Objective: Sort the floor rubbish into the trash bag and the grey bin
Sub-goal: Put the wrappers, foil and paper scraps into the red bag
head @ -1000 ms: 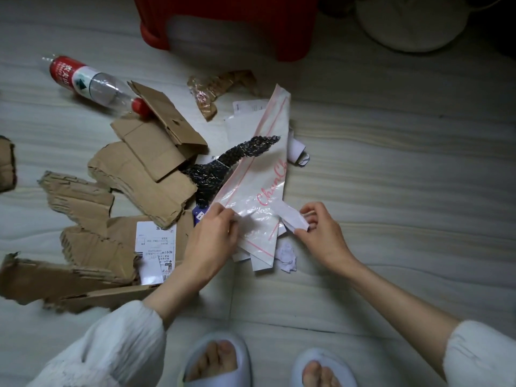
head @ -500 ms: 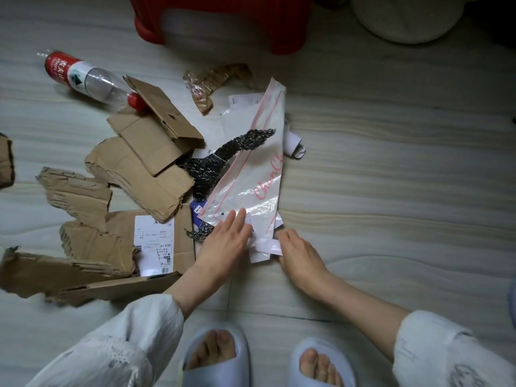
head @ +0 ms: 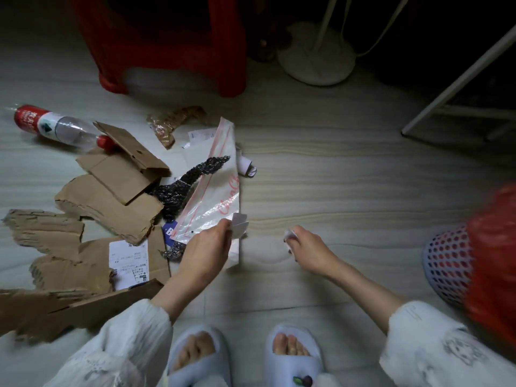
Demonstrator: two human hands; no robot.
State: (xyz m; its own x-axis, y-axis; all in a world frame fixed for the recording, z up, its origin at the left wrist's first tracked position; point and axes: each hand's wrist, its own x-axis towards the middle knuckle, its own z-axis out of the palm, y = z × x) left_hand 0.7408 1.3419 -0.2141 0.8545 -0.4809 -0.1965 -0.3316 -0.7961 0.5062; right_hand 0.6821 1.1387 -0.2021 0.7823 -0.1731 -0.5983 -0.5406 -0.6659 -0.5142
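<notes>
My left hand (head: 208, 248) pinches a white paper scrap (head: 239, 224) just above the clear plastic bag with red lettering (head: 212, 202). My right hand (head: 310, 247) is closed on a small crumpled white paper (head: 289, 235), off the floor and to the right of the pile. Torn brown cardboard pieces (head: 111, 196) lie at the left with a black bubble-wrap strip (head: 190, 182) among them. A plastic bottle with a red label (head: 55, 127) lies at the far left. A perforated bin lined with a red bag (head: 452, 261) stands at the right edge.
A red plastic stool (head: 167, 43) stands behind the pile. A white round fan base (head: 315, 60) and a white metal frame (head: 458, 85) are at the back right. A brown crumpled wrapper (head: 170, 124) lies near the stool. My slippered feet (head: 245, 356) are at the bottom.
Both hands lifted off the floor holding paper scraps. My right hand moved right, away from the plastic bag. The view shifted, bringing the lined bin into sight at the right.
</notes>
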